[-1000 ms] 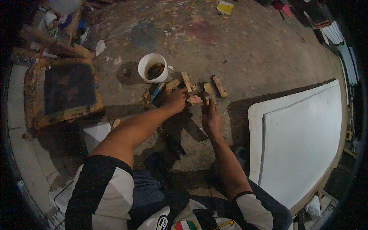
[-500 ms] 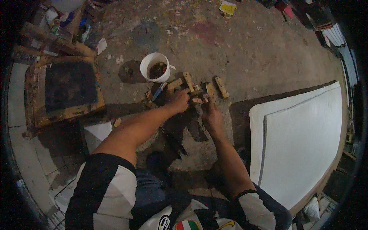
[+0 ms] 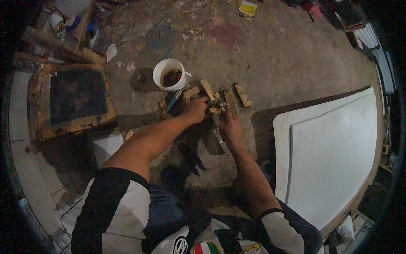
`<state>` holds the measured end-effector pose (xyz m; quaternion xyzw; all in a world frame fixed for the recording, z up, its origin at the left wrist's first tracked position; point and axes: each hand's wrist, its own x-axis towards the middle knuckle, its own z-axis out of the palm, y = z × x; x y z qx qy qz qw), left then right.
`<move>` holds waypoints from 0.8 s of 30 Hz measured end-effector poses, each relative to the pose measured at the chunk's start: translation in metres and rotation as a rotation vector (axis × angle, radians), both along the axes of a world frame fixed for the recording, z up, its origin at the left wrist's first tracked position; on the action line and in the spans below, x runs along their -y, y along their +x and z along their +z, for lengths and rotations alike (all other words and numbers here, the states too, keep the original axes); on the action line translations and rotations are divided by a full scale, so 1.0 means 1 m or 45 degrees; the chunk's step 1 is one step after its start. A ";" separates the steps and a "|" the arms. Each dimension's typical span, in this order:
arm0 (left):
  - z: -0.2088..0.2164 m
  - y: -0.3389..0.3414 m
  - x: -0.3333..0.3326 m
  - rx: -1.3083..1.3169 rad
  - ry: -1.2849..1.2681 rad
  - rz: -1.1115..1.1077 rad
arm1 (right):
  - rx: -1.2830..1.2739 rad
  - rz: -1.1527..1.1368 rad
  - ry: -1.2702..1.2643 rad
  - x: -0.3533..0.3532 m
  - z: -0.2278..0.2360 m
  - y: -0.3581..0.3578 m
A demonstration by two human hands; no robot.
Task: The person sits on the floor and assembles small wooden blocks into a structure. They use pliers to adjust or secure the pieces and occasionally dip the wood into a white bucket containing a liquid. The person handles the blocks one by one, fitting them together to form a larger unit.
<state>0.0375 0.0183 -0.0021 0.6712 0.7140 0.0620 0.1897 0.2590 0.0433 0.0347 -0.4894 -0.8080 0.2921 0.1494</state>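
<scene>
Both my hands meet low over the floor among short wooden blocks. My left hand (image 3: pixel 196 111) is closed, its fingertips up against a small pale piece (image 3: pixel 215 110) between the hands. From the other side my right hand (image 3: pixel 231 127) closes its fingers at the same spot; fingers and dim light hide what each grips. Beyond the hands lie a block (image 3: pixel 207 89) slanting upward, another block (image 3: pixel 191 92) to its left, and a block with dark dots (image 3: pixel 242 95) at the right. A blue slender tool (image 3: pixel 175 100) rests left of them.
A white bucket (image 3: pixel 159 76) with dark contents stands just beyond the blocks. To the left is a wooden frame with a dark panel (image 3: pixel 78 95); to the right, large white sheets (image 3: pixel 330 156) lie stacked. A yellow packet (image 3: pixel 248 8) lies far off on the paint-stained floor.
My right hand has shifted slightly left and turned a little, staying beside the left. A small pale bit now shows below it. My left hand has barely moved.
</scene>
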 end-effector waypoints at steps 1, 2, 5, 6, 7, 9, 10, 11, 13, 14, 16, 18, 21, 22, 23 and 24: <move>-0.016 -0.003 0.003 0.130 0.021 0.083 | 0.029 -0.009 0.000 -0.002 0.000 -0.001; -0.032 -0.009 0.011 0.256 0.049 0.178 | 0.055 -0.005 0.001 -0.002 0.003 -0.006; -0.045 -0.009 0.012 0.651 -0.130 0.349 | 0.121 0.110 0.140 0.002 -0.040 0.006; -0.044 -0.006 0.005 0.668 -0.178 0.362 | 0.137 0.108 0.160 -0.001 -0.048 0.008; -0.044 -0.003 0.000 0.653 -0.204 0.337 | 0.151 0.104 0.183 -0.003 -0.055 0.011; -0.055 -0.016 0.004 0.453 -0.197 0.212 | 0.096 0.039 0.131 0.000 -0.026 -0.006; -0.066 -0.029 0.003 0.286 -0.193 0.105 | 0.029 0.024 0.141 0.001 -0.011 -0.014; -0.072 -0.035 0.006 0.202 -0.134 0.058 | -0.092 0.006 0.203 0.001 -0.001 -0.019; -0.044 -0.021 0.002 0.204 0.021 0.000 | -0.097 0.052 0.189 0.006 -0.008 -0.012; -0.006 0.000 -0.010 0.145 -0.131 -0.026 | 0.002 0.101 0.128 0.006 -0.034 0.009; 0.049 0.013 -0.019 0.113 -0.309 0.001 | 0.102 0.082 0.087 0.000 -0.045 0.015; 0.009 -0.012 -0.001 0.345 -0.231 0.129 | 0.113 -0.024 0.076 0.003 -0.018 -0.015; 0.028 -0.007 0.004 0.425 -0.080 0.207 | 0.129 -0.198 -0.110 0.004 0.018 -0.020; 0.026 -0.001 0.000 0.358 -0.067 0.155 | 0.027 -0.243 -0.055 0.003 0.014 -0.012; 0.030 -0.001 0.001 0.276 -0.045 0.128 | -0.089 -0.266 0.002 0.006 0.011 -0.010; 0.016 -0.007 0.001 0.169 -0.035 0.075 | -0.184 -0.288 -0.009 0.010 0.015 -0.013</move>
